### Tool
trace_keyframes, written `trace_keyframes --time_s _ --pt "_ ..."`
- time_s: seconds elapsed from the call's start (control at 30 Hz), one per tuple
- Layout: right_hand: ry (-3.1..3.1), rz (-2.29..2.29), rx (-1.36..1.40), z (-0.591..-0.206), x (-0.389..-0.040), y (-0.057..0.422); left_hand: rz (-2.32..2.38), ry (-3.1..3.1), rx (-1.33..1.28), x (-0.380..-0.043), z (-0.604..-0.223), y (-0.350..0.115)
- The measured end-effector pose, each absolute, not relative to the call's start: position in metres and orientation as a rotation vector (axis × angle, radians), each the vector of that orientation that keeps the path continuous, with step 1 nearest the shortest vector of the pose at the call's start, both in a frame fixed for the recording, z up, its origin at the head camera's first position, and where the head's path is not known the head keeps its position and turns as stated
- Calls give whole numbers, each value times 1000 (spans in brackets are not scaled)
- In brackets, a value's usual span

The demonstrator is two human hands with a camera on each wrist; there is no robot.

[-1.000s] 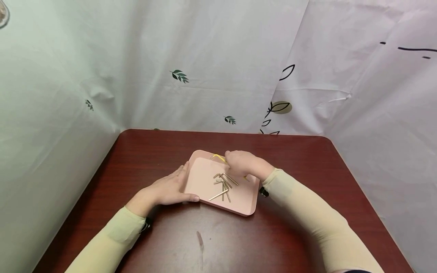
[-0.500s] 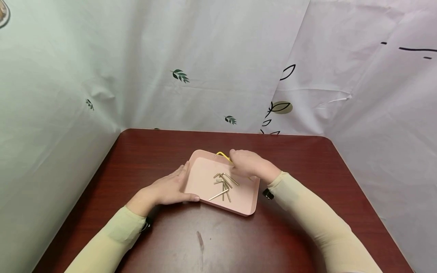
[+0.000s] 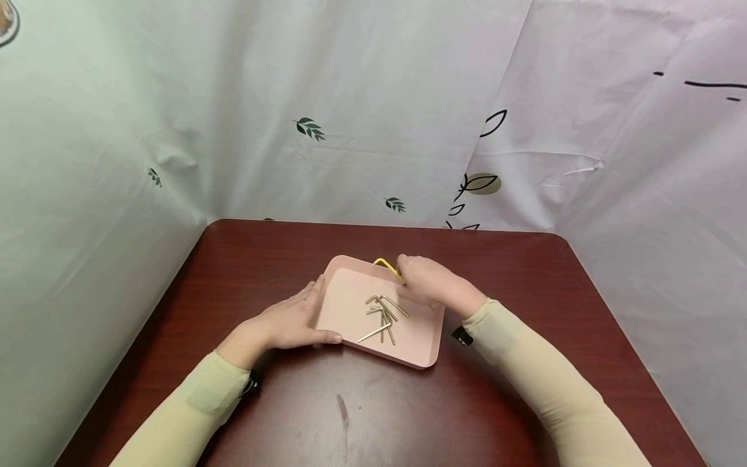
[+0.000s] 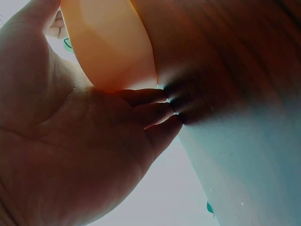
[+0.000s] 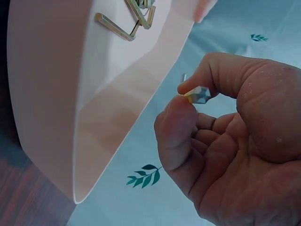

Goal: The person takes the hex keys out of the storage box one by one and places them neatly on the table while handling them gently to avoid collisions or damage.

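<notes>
A yellow L-shaped hex key (image 3: 388, 264) is pinched between the thumb and index finger of my right hand (image 3: 430, 281), above the far right part of a pink tray (image 3: 428, 364). In the right wrist view, the hex key's metal end (image 5: 201, 95) points toward the camera. Several brass-coloured hex keys (image 3: 382, 318) lie in a loose pile on the tray floor. My left hand (image 3: 286, 323) rests against the tray's left side, its fingers straight along the wall and its thumb at the near edge. In the left wrist view, the fingers (image 4: 153, 106) touch the tray's outer wall (image 4: 113, 47).
The tray lies on a dark red-brown table (image 3: 280, 253). White curtains with leaf prints (image 3: 350, 162) hang behind the table and on both sides. A dark smear (image 3: 342, 410) marks the tabletop in front of the tray.
My right hand has lifted slightly and moved right with the yellow hex key, showing more of its bent end. The left hand, tray and brass-coloured hex keys stay put.
</notes>
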State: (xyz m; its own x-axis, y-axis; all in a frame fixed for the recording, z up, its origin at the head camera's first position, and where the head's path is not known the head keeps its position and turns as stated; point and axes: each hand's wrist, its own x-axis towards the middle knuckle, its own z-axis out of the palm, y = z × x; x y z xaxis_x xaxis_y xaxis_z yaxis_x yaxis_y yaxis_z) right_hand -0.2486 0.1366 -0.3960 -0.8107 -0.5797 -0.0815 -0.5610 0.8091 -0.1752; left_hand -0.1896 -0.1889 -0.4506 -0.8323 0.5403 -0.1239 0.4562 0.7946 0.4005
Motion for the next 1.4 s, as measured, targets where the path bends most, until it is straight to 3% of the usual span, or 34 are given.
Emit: trace_keyframes --time_s 1.4 --pt "2902 -422 -629 -389 -249 183 528 2753 761 -189 -451 -187"
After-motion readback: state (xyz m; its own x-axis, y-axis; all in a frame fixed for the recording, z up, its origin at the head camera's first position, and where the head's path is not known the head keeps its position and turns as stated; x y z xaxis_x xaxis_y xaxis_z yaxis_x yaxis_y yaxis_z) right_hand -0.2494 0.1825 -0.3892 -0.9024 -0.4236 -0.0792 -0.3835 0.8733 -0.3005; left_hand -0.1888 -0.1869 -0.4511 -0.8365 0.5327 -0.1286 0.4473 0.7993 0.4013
